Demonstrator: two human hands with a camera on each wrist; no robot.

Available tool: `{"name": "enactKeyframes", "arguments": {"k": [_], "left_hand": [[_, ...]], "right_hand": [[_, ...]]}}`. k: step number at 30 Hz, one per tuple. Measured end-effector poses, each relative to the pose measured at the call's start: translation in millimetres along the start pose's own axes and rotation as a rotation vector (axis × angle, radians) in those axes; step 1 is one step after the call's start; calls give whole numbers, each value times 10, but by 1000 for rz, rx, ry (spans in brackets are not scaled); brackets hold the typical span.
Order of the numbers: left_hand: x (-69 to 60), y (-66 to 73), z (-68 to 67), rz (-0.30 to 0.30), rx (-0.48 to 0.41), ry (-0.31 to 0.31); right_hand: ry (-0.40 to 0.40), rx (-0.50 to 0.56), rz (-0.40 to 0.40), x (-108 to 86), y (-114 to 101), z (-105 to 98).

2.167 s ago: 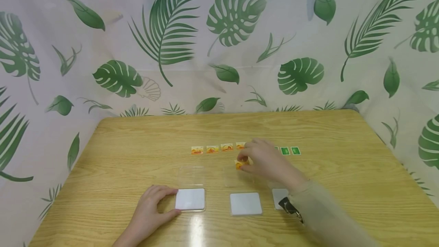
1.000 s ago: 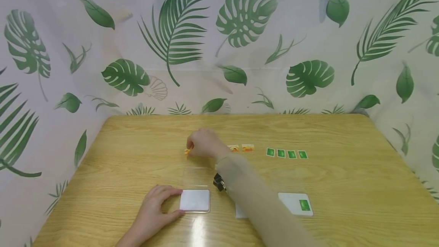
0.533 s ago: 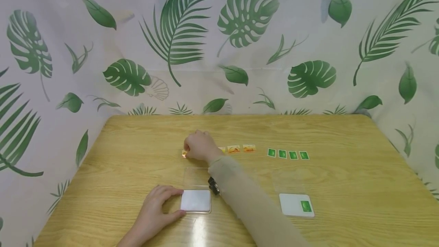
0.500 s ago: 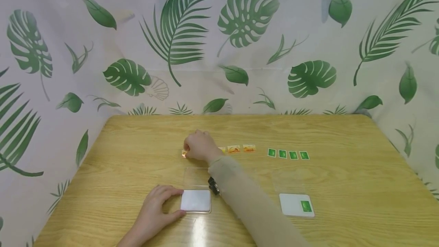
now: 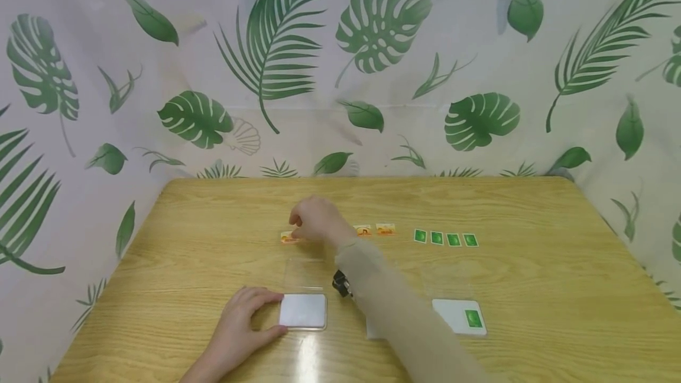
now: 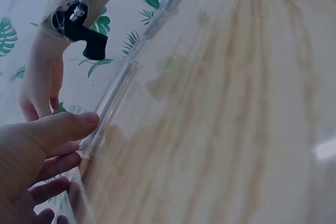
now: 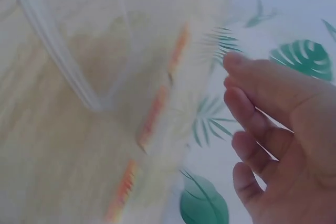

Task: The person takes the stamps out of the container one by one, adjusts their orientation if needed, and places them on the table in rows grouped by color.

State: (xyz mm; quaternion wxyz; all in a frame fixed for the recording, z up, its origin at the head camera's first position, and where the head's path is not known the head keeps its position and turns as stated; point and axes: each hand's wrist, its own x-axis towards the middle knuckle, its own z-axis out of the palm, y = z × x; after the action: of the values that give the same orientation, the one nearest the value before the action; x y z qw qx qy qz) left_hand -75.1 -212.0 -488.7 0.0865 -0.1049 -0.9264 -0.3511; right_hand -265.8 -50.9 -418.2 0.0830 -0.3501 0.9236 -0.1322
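My left hand [image 5: 242, 324] holds the left side of a clear plastic case [image 5: 304, 329] with a white card [image 5: 302, 311] in it. In the left wrist view the thumb [image 6: 79, 125] and fingers meet at the case's edge. My right hand [image 5: 317, 218] hovers over the row of small orange picture stamps, beside the leftmost stamp [image 5: 288, 237]. Its fingers are loosely bent with nothing between them in the right wrist view, where several orange stamps [image 7: 153, 114] lie past the fingertips. The hand hides part of the row in the head view.
A row of several green stamps [image 5: 437, 238] lies right of the orange ones. Another white card [image 5: 452, 315] bears one green stamp [image 5: 473, 318]. My right sleeve [image 5: 404, 312] partly covers a middle card [image 5: 374, 328]. A clear lid [image 5: 303, 275] lies behind the left case.
My right hand carried an orange stamp left to the row's end, set it down and let go, then lifted slightly rightward. My left hand stayed at the case.
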Motion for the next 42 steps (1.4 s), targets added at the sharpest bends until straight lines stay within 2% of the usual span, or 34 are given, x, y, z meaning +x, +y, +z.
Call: {"name": "enactKeyframes", "arguments": {"k": [5,8,10,16,22,26,30,36,40,42], "left_hand": [[0,5,10,0,-1,2],[-2,-5,14,8,3,9],[-3,-13,17,16,6,14],[0,-13,13,24,2,22],[-4,11,3,1,-10,2],[-9,6,7,17,-5,11],[-8,-4,17,28,-5,16],[-7,-34,21,11,-9,5],[0,-26,23,8,-8,0],[4,-2,18,11,-11,-2]], "right_hand": [[26,257,-35,-229,86,-168],[49,360,-83,-444,126,-267],[52,391,-105,-618,159,-326],[76,385,-117,-1202,376,-403],[72,406,-36,-1898,745,-359],[89,405,20,-2342,992,-322],[115,380,86,-2703,1223,-277],[116,331,172,-3029,1440,-179],[114,331,236,-3132,1508,-98],[119,319,244,-3157,1528,-61]]}}
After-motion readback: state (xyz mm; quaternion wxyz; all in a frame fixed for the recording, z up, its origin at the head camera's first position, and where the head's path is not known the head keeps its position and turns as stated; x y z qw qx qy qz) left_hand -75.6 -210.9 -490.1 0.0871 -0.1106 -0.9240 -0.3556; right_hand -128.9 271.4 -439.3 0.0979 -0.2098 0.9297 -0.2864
